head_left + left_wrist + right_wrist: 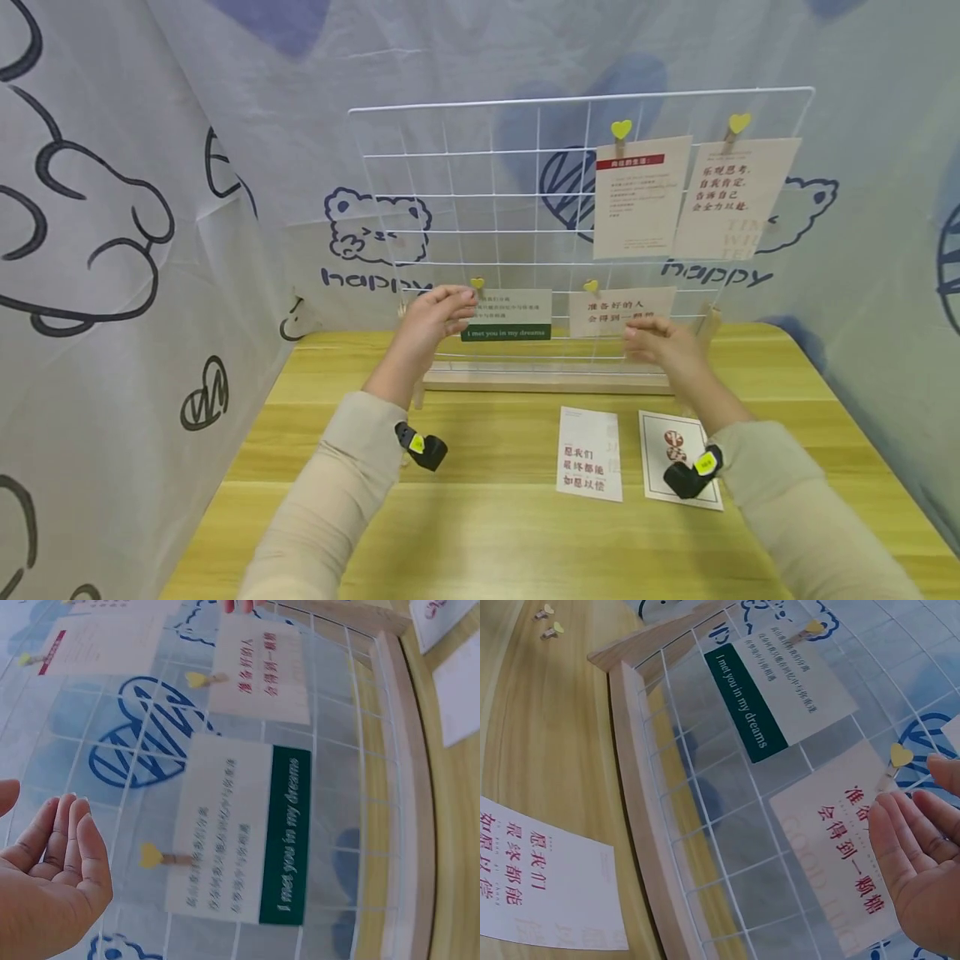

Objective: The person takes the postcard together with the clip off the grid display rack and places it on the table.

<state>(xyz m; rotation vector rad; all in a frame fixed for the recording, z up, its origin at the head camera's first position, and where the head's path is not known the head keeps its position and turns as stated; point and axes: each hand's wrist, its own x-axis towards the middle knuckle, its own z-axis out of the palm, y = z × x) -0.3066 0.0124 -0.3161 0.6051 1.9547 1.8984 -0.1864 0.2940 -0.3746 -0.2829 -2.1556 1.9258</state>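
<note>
My left hand [444,315] is at the left end of a white card with a green band [506,332], its fingers loosely bent and nothing between them. That card hangs from a clip with a yellow heart [150,855] on the white wire grid [517,229]. Over the right part of a white card with red characters [832,847] is my right hand [663,343]; its thumb stands apart from the fingers. A second yellow heart clip [900,755] holds this card to the grid, close by the fingertips.
Two more cards, one with a red strip [641,200] and one with red lines [735,196], are clipped at the grid's upper right. A wooden base [540,382] carries the grid. On the table lie a red-lettered card [588,454], a bordered card [656,479] and loose clips [553,630].
</note>
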